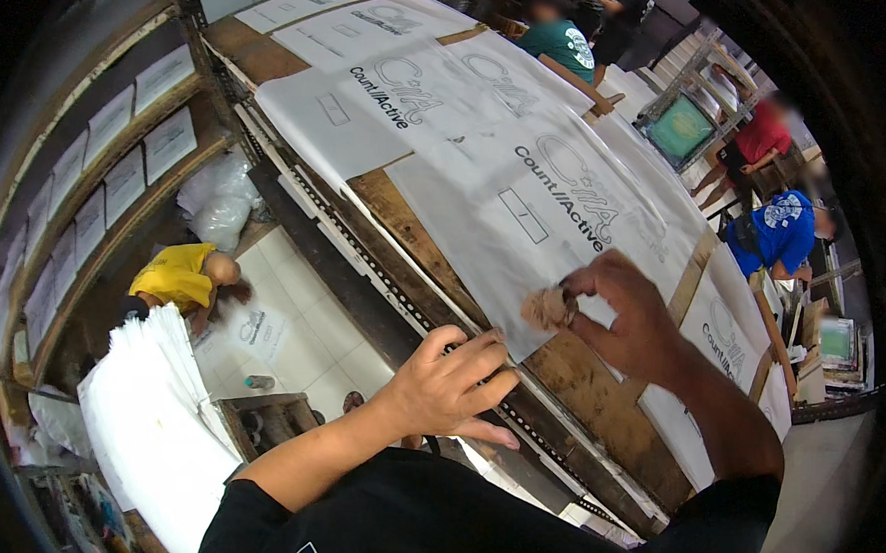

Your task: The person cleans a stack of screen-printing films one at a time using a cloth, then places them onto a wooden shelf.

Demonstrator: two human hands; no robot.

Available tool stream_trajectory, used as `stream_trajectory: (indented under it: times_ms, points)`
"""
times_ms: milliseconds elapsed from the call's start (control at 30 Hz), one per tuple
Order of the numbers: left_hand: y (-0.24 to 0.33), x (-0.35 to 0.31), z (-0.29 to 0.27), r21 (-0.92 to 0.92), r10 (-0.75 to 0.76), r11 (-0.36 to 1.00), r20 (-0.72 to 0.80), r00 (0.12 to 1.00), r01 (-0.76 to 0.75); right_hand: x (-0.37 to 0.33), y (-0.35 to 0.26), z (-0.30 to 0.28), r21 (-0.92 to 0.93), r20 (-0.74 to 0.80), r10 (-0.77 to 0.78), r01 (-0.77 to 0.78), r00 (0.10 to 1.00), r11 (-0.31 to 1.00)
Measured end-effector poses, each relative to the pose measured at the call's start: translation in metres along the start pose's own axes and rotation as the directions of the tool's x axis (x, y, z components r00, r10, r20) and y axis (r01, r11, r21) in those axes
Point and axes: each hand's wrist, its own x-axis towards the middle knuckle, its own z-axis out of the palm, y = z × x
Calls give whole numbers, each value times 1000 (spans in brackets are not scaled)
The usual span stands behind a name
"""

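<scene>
In my right hand (627, 311) a crumpled tan wad (548, 309), cloth or paper, is pinched between thumb and fingers. The wad is over the near corner of a white printed sheet (451, 222) that lies on a long brown board table (406, 215). My left hand (454, 382) hovers at the table's near edge, its fingers half bent and apart and its thumb stretched out. No object shows in it. Its fingertips are near the sheet's corner; whether they touch it I cannot tell.
More printed white sheets (382, 103) cover the table. A perforated metal rail (335, 236) runs along its edge. Below left are a thick white paper stack (160, 422), a person in yellow (178, 275) crouching, and shelves (119, 149). Other people, one in blue (778, 234), work beyond the table.
</scene>
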Motion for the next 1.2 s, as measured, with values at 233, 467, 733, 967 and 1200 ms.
stream_trajectory:
  times_ms: [233,467,733,967,1200]
  points:
    - [-1,-3,7,-20,-7,1000,-47,999,6,17,0,23,-257,9,-144,142,990,956]
    - [1,-2,5,-62,-35,998,-46,998,32,98,27,45,-230,-105,-221,192,970,954]
    - [-3,-5,4,-73,-2,997,12,1000,3,180,47,61,-214,-110,-321,293,941,932]
    - [-1,-2,-3,-77,13,997,16,1000,-12,204,39,45,-172,-77,-305,289,949,942]
    - [-2,-4,-5,-60,40,997,3,999,-40,150,8,-25,108,-190,-147,170,971,980]
